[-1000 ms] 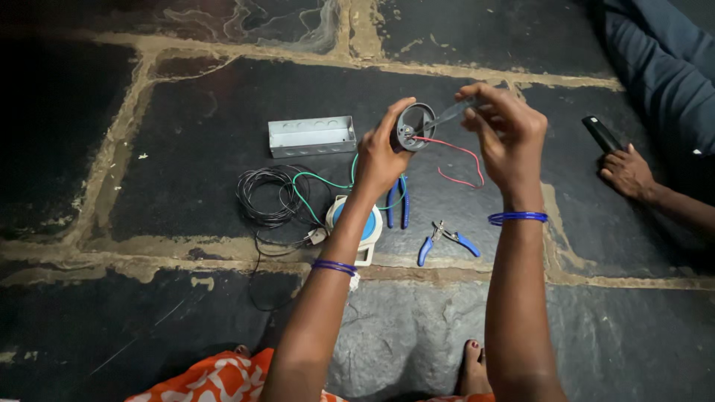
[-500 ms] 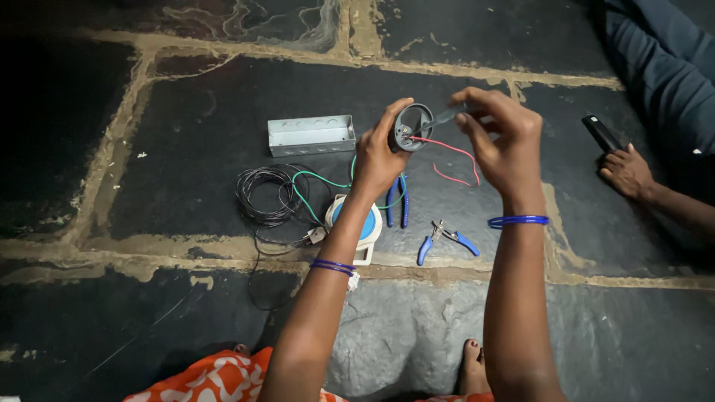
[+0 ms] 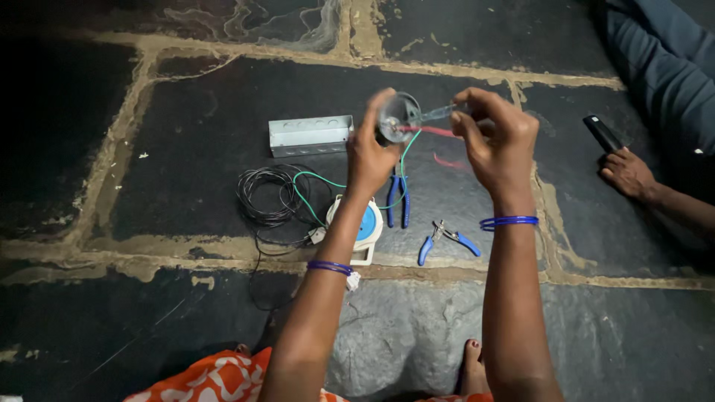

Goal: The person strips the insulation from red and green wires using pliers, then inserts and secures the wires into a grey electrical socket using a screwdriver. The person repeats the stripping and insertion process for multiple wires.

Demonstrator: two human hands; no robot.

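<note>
Two hands work above the stone floor (image 3: pixel 186 171): the left hand (image 3: pixel 370 156) pinches a round fitting (image 3: pixel 396 117) at twelve o'clock, and the right hand (image 3: pixel 495 141) closes on a screwdriver (image 3: pixel 436 113) touching it. Pliers (image 3: pixel 449 240) lie at five o'clock.

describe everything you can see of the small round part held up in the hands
The small round part is a shallow disc, pale grey and somewhat blurred, with its face tilted toward the camera. The left hand pinches its left rim, raised above the stone floor. A red wire and a green wire run from it. The right hand holds a thin tool whose tip meets the disc's right edge. Finer detail cannot be made out.
</note>
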